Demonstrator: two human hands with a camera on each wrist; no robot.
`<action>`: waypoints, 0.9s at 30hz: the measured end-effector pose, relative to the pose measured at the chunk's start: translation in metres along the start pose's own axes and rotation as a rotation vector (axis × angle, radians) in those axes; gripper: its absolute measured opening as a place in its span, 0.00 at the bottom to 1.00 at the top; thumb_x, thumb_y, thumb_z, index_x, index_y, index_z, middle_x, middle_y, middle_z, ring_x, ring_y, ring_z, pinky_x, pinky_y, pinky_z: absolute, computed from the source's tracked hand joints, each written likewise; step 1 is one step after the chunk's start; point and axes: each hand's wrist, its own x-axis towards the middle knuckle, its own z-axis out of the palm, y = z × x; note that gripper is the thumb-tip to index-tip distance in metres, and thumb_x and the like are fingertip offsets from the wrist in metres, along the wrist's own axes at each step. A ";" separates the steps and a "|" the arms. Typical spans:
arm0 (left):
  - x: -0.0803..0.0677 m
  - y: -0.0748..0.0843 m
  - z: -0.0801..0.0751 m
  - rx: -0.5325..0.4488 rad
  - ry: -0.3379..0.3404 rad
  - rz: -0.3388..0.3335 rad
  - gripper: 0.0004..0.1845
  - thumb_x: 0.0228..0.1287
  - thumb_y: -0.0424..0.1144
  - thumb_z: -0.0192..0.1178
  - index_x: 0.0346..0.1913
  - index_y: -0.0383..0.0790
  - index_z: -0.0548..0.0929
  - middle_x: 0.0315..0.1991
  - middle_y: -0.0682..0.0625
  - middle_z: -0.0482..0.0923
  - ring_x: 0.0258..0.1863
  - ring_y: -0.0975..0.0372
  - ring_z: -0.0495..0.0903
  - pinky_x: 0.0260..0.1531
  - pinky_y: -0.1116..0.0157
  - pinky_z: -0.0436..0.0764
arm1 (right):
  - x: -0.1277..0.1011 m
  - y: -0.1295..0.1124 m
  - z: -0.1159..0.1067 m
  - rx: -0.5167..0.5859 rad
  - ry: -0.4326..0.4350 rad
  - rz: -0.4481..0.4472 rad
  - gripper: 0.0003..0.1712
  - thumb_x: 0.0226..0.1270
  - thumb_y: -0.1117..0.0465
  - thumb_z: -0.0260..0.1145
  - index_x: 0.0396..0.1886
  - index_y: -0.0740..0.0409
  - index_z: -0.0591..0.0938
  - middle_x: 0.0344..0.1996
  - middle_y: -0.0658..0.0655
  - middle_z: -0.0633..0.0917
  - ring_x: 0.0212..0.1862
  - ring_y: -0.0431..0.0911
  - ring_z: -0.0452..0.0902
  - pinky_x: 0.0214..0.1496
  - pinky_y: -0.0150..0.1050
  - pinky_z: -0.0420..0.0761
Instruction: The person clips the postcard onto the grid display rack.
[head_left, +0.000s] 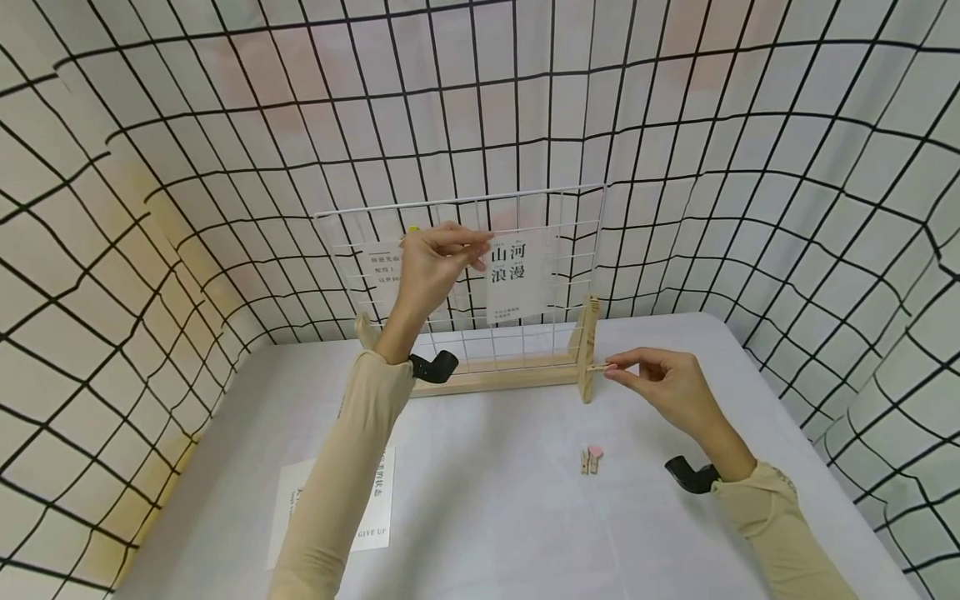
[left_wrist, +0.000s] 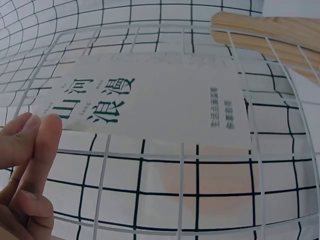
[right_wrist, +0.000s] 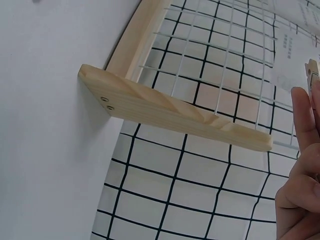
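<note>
One card (head_left: 382, 271) hangs at the left of the wire grid (head_left: 570, 250), and the left hand (head_left: 431, 265) pinches the top corner of a second card (head_left: 517, 279) against it, not yet clipped. The right hand (head_left: 663, 385) pinches a wooden clip (head_left: 597, 367) by the stand's post; spare clips (head_left: 591, 458) and another card (head_left: 296, 508) wait on the table (head_left: 510, 517), so I judge about half remains.

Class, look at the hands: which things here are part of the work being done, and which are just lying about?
In use:
left hand holding the card against the wire grid
right hand pinching a small wooden peg
wooden stand

Lying about:
pegs on the table
paper sheet near the left arm
second card on the grid
</note>
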 end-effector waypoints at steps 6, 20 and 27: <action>-0.001 -0.002 0.005 -0.031 0.035 -0.043 0.07 0.64 0.24 0.69 0.43 0.33 0.92 0.37 0.41 0.86 0.21 0.66 0.87 0.30 0.76 0.79 | 0.000 0.001 0.002 -0.013 0.006 -0.022 0.09 0.60 0.64 0.79 0.40 0.51 0.92 0.17 0.50 0.79 0.19 0.37 0.62 0.19 0.35 0.61; -0.004 -0.005 0.016 -0.062 0.159 0.031 0.06 0.63 0.25 0.70 0.42 0.30 0.91 0.31 0.51 0.82 0.18 0.70 0.85 0.13 0.74 0.55 | 0.027 -0.025 -0.003 -0.072 0.054 -0.123 0.10 0.57 0.65 0.80 0.39 0.50 0.92 0.16 0.50 0.78 0.19 0.38 0.60 0.19 0.34 0.60; -0.005 -0.006 0.020 -0.079 0.189 0.061 0.06 0.62 0.23 0.70 0.41 0.28 0.90 0.31 0.46 0.82 0.17 0.68 0.85 0.11 0.75 0.55 | 0.060 -0.057 -0.014 -0.122 0.118 -0.192 0.09 0.56 0.63 0.81 0.37 0.52 0.92 0.15 0.49 0.78 0.18 0.38 0.59 0.18 0.30 0.57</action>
